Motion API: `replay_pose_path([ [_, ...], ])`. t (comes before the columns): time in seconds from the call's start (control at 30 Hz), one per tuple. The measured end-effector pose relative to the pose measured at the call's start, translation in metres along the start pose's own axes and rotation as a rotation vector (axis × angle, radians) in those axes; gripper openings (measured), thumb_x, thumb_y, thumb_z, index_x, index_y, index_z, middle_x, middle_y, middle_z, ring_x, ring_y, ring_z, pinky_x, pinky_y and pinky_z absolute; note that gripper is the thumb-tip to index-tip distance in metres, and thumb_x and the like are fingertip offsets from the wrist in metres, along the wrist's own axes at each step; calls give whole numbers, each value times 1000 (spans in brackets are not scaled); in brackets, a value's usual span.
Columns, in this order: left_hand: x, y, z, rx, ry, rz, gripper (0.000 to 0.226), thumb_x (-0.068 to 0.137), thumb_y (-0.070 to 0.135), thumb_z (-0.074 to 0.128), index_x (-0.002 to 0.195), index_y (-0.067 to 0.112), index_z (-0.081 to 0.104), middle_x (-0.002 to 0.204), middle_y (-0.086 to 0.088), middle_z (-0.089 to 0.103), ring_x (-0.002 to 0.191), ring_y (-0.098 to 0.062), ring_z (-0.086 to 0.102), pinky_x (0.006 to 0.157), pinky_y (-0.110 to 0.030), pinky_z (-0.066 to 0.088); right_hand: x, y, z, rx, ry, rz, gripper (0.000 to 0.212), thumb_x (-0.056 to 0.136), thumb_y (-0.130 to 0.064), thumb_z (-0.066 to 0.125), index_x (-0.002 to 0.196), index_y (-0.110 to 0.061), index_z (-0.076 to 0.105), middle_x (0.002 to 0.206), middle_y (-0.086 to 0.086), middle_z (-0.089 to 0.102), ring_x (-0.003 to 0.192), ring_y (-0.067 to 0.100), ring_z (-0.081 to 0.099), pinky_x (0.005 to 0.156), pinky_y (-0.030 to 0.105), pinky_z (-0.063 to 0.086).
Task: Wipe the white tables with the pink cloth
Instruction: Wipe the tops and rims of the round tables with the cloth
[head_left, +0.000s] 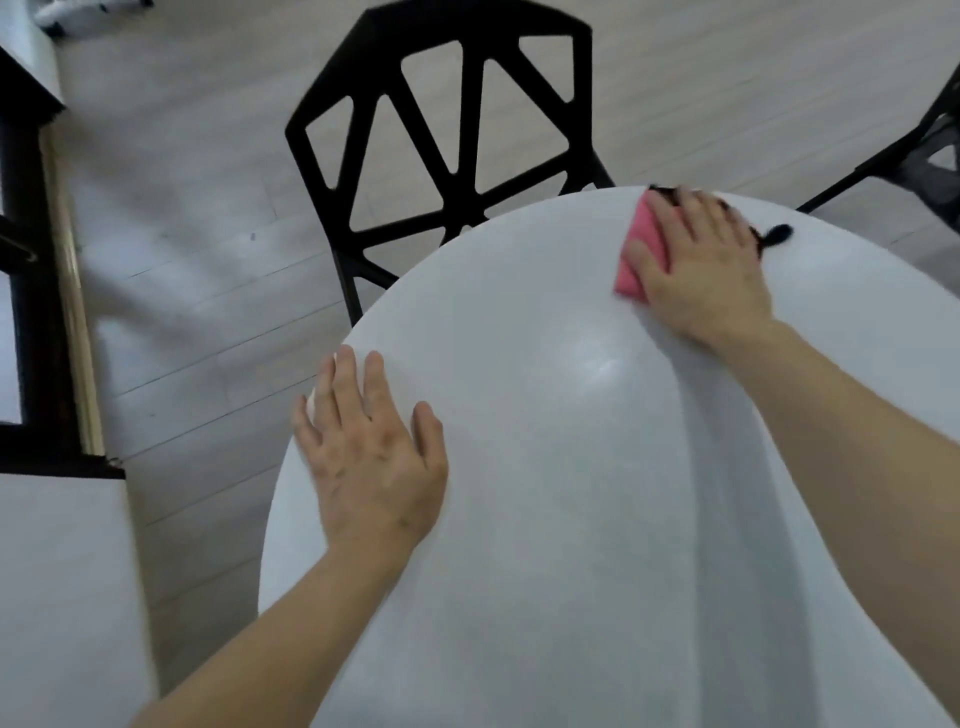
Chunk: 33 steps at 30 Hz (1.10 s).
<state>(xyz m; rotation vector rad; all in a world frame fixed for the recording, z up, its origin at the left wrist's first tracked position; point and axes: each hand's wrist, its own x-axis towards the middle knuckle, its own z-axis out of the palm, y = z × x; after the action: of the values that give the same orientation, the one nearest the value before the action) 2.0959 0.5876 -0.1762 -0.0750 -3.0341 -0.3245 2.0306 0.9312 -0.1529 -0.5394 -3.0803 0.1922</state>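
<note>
A round white table (597, 467) fills the lower right of the view. My right hand (701, 265) lies flat on a folded pink cloth (640, 254) and presses it onto the tabletop near the far edge; most of the cloth is hidden under the palm and fingers. My left hand (371, 452) rests flat with straight fingers on the table's left edge and holds nothing. A small black object (776, 234) pokes out from behind my right hand; what it is cannot be told.
A black chair (452, 150) with an open lattice back stands against the table's far side. Part of a second black chair (930, 150) shows at the right edge. A black-framed fixture (31, 260) and a white surface (62, 597) stand at the left, on pale wood flooring.
</note>
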Motion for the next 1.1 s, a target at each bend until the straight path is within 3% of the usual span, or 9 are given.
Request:
replay_pose_path([
  [0.1, 1, -1, 1, 17, -8, 3, 68, 107, 45, 36, 164, 9, 33, 174, -16, 27, 164, -33, 19, 132, -62, 16, 14, -57, 11, 1, 30, 120, 76, 104, -55, 21, 171, -21, 24, 178, 19, 17, 165, 36, 13, 134, 56, 3],
  [0.23, 1, 0, 1, 18, 17, 5, 68, 105, 44, 40, 163, 8, 37, 173, -16, 30, 163, -34, 22, 131, -62, 18, -6, -198, 32, 14, -47, -456, 70, 106, -53, 18, 169, -24, 34, 178, 11, 25, 166, 30, 15, 134, 51, 3],
  [0.33, 1, 0, -1, 5, 28, 23, 68, 105, 43, 41, 163, 6, 39, 172, -18, 32, 163, -35, 24, 132, -61, 17, -13, -188, 32, 42, -59, -656, 67, 107, -58, 24, 167, -31, 37, 177, 3, 27, 166, 23, 18, 134, 46, 6],
  [0.5, 0, -1, -4, -24, 27, 213, 59, 109, 37, 41, 163, 13, 45, 173, -12, 37, 164, -29, 26, 134, -56, 17, 15, -54, 13, 42, 17, -77, 72, 105, -64, 26, 171, -35, 22, 180, 6, 17, 166, 25, 12, 135, 47, 3],
  [0.57, 2, -1, -6, -33, 19, 223, 58, 110, 38, 40, 163, 16, 46, 173, -10, 37, 164, -29, 27, 134, -54, 18, 18, -54, 14, 27, 26, 81, 72, 106, -59, 22, 172, -30, 18, 180, 12, 13, 167, 30, 7, 135, 52, 2],
  [0.7, 4, 0, -8, -23, 10, 206, 58, 109, 39, 39, 163, 18, 47, 173, -8, 37, 164, -28, 27, 134, -52, 18, 14, -148, 38, 42, 78, -126, 71, 105, -47, 23, 168, -18, 36, 174, 23, 28, 163, 41, 22, 133, 57, 7],
  [0.77, 5, -2, -7, -14, 9, 211, 58, 110, 40, 38, 163, 19, 46, 174, -7, 37, 164, -26, 27, 134, -51, 18, 5, -193, 44, 44, 35, -370, 66, 106, -47, 26, 166, -22, 40, 173, 16, 33, 163, 36, 24, 133, 55, 7],
  [0.87, 5, -2, -7, 3, 9, 216, 58, 110, 40, 39, 163, 19, 46, 173, -7, 38, 163, -26, 28, 134, -51, 19, -2, -206, 42, 50, -23, -495, 66, 107, -51, 23, 167, -29, 39, 175, 9, 33, 164, 28, 20, 134, 50, 5],
  [1.1, -5, 18, -13, 9, 67, 279, 47, 109, 35, 46, 146, 13, 64, 157, -9, 58, 150, -32, 48, 125, -53, 35, 24, -34, 19, 121, 69, -154, 69, 106, -60, 23, 170, -34, 26, 179, 6, 22, 166, 25, 15, 135, 48, 4],
])
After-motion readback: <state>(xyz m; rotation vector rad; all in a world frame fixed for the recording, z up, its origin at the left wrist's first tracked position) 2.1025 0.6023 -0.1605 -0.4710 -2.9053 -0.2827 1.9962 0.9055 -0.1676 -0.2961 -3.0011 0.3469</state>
